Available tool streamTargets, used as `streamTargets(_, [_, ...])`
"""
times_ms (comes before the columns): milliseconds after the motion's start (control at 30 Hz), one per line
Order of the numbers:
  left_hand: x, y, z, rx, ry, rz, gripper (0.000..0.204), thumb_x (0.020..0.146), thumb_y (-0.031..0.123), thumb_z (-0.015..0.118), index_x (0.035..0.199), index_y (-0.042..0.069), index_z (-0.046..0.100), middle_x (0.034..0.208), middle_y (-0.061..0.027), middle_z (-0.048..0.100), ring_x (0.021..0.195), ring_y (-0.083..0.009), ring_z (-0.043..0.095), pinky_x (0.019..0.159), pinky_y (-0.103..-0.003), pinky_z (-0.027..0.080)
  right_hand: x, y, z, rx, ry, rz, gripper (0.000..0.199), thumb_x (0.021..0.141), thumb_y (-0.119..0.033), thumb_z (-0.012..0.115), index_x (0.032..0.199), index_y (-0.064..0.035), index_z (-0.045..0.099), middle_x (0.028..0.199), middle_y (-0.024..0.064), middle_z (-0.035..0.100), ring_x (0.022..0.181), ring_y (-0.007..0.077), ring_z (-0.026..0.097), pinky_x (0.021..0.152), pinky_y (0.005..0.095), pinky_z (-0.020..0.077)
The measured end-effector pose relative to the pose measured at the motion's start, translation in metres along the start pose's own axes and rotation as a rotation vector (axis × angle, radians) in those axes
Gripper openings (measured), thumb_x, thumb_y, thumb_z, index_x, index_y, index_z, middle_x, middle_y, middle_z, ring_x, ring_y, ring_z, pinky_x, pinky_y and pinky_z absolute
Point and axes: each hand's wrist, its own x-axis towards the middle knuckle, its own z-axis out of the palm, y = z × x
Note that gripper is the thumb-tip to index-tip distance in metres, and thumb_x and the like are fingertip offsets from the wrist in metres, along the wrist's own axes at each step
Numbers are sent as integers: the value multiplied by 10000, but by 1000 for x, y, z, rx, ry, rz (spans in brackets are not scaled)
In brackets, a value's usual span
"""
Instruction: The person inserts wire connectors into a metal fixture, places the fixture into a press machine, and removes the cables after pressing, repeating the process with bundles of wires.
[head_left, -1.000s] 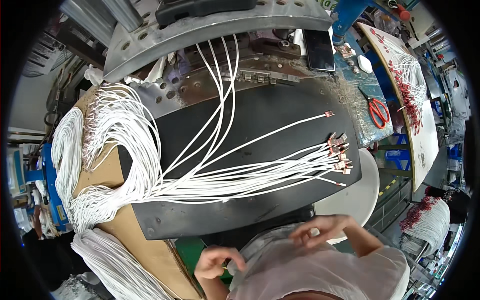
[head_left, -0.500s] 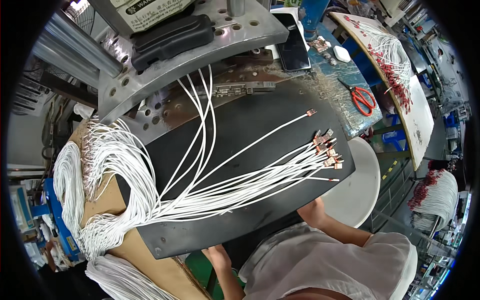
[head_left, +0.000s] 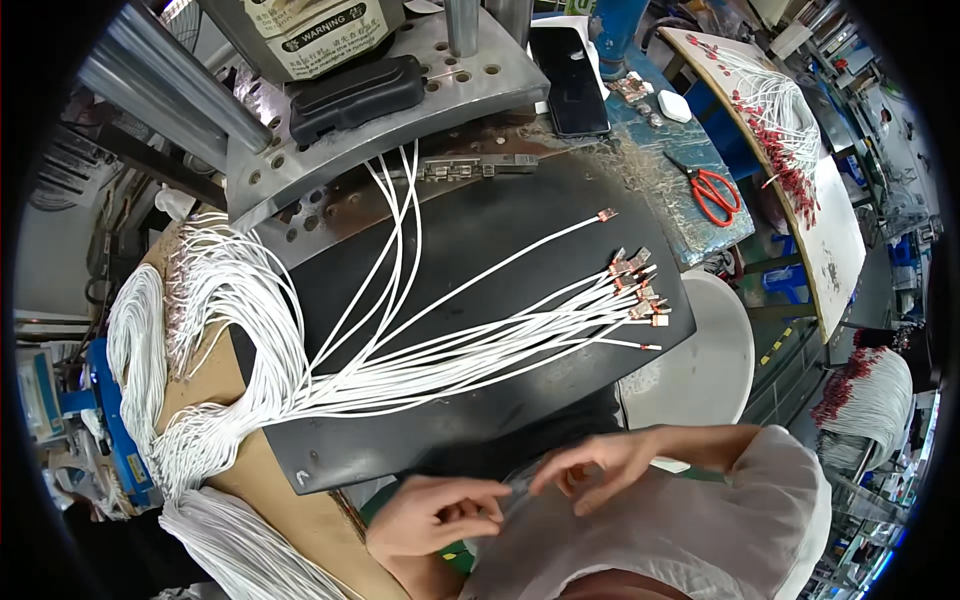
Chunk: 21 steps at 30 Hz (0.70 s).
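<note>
Head view: both bare hands in front of a loose pale grey shirt [head_left: 640, 535], at the near side of a flat black board [head_left: 470, 430].
Left hand [head_left: 435, 515]: fingers curled, thumb and fingertips apart; nothing visible in it, inner palm partly hidden.
Right hand [head_left: 605, 468]: fingers bent and spread, nothing visible in it; fingertips near the left hand's, small gap between.
Just changed: half a second ago both hands were at the board's edge; now off it, closer together before the shirt. Cable layout looks the same.
Meaning: neither hand touches a cable, so handling looks paused (judgement).
Cable bundle: long thin white cables [head_left: 400, 375], loosely fanned across the board, lower left to right.
Connector cluster: small silver-and-copper connector heads with red bits [head_left: 640, 292], near board's right edge; details too small to tell.
Lone end: one copper-red cable tip [head_left: 607, 215], apart from the cluster, farther back.
Metal plate: thick grey holed plate [head_left: 440, 110]; a few white cables run up beneath it, ends hidden.
Cardboard: flat tan sheet [head_left: 262, 490] at left, more white cables on it.
Blue bench: worn blue top [head_left: 705, 240] at right, bearing red-handled scissors [head_left: 694, 177] and a black rectangular phone [head_left: 570, 85].
</note>
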Motion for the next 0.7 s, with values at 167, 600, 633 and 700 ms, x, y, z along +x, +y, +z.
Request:
streamTargets(167, [82, 63, -52, 1044, 815, 466, 600, 784, 138, 810, 1336, 61, 586, 946, -88, 683, 763, -264, 659, 748, -353, 552, 5, -133, -86, -1209, 632, -577, 265, 823, -147, 798, 1018, 4, 700, 989, 136, 699, 855, 307, 663, 761, 393, 528])
streamTargets(600, [90, 59, -63, 1057, 578, 347, 177, 861, 128, 706, 978, 4, 659, 851, -156, 655, 801, -336, 635, 713, -420, 496, 0, -141, -257, -2030, 1365, -109, 505, 982, -448, 589, 1343, -95, 559, 1459, 187, 426, 1231, 406, 486, 1046, 429, 390])
streamTargets(633, [92, 58, -63, 1073, 611, 388, 153, 869, 117, 695, 963, 0, 663, 838, -157, 652, 796, -334, 634, 705, -419, 495, 0, -142, -269, -1897, 1400, -193, 516, 970, -410, 610, 1366, -86, 535, 1464, 188, 421, 1242, 394, 482, 1047, 424, 393])
streamTargets(700, [95, 55, -65, 1080, 641, 418, 141, 873, 104, 688, 964, 0, 658, 837, -153, 652, 792, -333, 633, 697, -415, 494, -1, -144, -289, -1620, 1450, -351, 559, 947, -334, 652, 1412, -69, 488, 1476, 192, 410, 1265, 370, 475, 1050, 414, 397])
